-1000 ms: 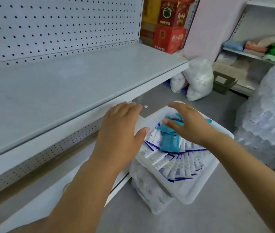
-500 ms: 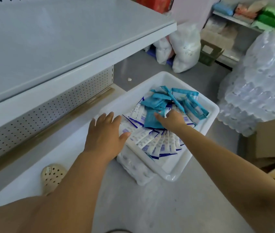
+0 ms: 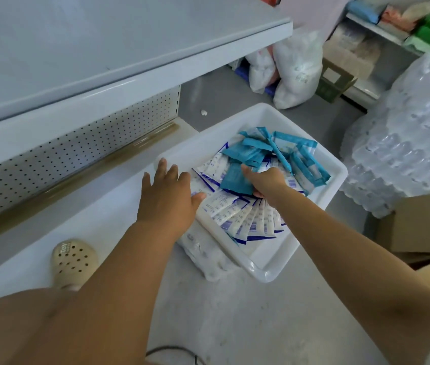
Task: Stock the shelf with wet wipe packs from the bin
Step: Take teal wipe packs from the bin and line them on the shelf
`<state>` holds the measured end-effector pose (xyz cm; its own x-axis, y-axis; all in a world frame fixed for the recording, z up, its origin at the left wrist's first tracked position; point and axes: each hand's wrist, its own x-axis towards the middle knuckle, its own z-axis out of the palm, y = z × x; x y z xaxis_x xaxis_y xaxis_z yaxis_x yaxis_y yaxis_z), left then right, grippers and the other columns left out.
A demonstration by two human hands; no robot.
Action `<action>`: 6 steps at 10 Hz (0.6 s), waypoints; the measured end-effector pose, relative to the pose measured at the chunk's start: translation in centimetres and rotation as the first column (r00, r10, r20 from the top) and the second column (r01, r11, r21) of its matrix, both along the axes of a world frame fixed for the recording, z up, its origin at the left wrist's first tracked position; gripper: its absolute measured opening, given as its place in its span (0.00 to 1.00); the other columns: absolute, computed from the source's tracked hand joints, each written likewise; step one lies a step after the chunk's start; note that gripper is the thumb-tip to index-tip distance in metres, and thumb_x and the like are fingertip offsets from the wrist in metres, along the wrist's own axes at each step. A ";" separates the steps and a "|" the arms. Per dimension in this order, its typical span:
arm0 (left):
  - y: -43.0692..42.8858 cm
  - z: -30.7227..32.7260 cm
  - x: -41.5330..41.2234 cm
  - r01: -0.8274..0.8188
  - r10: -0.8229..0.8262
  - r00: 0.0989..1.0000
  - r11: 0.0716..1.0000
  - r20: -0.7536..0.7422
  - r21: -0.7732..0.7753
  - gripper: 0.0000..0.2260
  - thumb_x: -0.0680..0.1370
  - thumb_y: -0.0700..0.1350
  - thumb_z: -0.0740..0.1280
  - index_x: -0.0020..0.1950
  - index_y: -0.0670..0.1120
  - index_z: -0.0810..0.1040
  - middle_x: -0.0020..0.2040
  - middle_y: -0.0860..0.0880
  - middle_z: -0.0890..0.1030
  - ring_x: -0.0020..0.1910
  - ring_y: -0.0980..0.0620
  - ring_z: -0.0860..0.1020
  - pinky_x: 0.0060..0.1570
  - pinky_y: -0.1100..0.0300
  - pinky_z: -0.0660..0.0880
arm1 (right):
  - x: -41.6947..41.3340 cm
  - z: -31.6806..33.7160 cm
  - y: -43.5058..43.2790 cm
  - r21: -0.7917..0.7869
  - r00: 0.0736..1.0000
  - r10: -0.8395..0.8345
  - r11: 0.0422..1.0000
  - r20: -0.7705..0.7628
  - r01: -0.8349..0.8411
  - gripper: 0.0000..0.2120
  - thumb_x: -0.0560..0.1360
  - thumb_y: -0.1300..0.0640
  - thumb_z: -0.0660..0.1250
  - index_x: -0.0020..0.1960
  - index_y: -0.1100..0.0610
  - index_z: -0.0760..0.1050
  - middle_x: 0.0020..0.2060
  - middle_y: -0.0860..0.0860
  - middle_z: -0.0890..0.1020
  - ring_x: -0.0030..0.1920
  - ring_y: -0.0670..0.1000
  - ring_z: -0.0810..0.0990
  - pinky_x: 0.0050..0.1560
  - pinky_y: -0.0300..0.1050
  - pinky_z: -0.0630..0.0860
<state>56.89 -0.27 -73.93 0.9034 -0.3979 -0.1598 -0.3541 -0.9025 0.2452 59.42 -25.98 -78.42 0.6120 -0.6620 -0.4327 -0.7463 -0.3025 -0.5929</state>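
Note:
A white plastic bin (image 3: 269, 270) sits on the floor, resting on a pack of white bags. It holds several wet wipe packs: white ones with blue print (image 3: 237, 214) fanned out at the front and teal ones (image 3: 250, 151) piled behind. My right hand (image 3: 267, 181) is down in the bin, fingers closed on a teal pack (image 3: 235, 180). My left hand (image 3: 167, 198) lies flat and open over the bin's left rim, thumb touching a white pack. The grey shelf (image 3: 103, 43) above left is bare.
A pegboard panel (image 3: 77, 151) and the white base shelf (image 3: 77, 219) run along the left. My beige clog (image 3: 73, 262) stands beside it. Wrapped water bottles (image 3: 406, 143), a cardboard box (image 3: 419, 227) and white sacks (image 3: 295, 69) crowd the right and back.
The view has tilted down from the shelf to the bin. Both hands have lowered; my right hand has gone from hovering over the teal pack to gripping it.

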 end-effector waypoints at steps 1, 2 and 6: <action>-0.2 -0.1 0.0 -0.009 0.009 1.000 1.000 -0.015 0.003 0.27 0.83 0.62 0.53 0.76 0.47 0.64 0.80 0.45 0.60 0.81 0.44 0.46 0.76 0.40 0.52 | 0.9 0.3 -0.5 0.164 0.987 -0.149 0.977 0.068 0.136 0.35 0.69 0.30 0.71 0.58 0.60 0.73 0.45 0.55 0.83 0.44 0.55 0.85 0.44 0.51 0.85; -0.3 0.0 0.0 -0.022 0.022 0.999 1.000 -0.024 -0.002 0.27 0.83 0.62 0.53 0.76 0.47 0.63 0.79 0.45 0.61 0.81 0.44 0.46 0.76 0.39 0.52 | 1.5 1.2 -0.3 0.296 0.967 -0.232 0.936 0.108 0.192 0.23 0.76 0.40 0.71 0.54 0.60 0.72 0.44 0.57 0.85 0.40 0.55 0.87 0.37 0.48 0.85; 0.4 0.0 0.1 -0.025 0.024 0.999 0.999 -0.040 -0.023 0.31 0.81 0.65 0.51 0.79 0.48 0.59 0.82 0.47 0.53 0.81 0.48 0.42 0.77 0.40 0.48 | 4.1 2.1 1.3 0.351 0.938 -0.296 0.910 0.182 0.219 0.16 0.76 0.46 0.73 0.45 0.53 0.68 0.51 0.54 0.80 0.48 0.52 0.81 0.55 0.51 0.83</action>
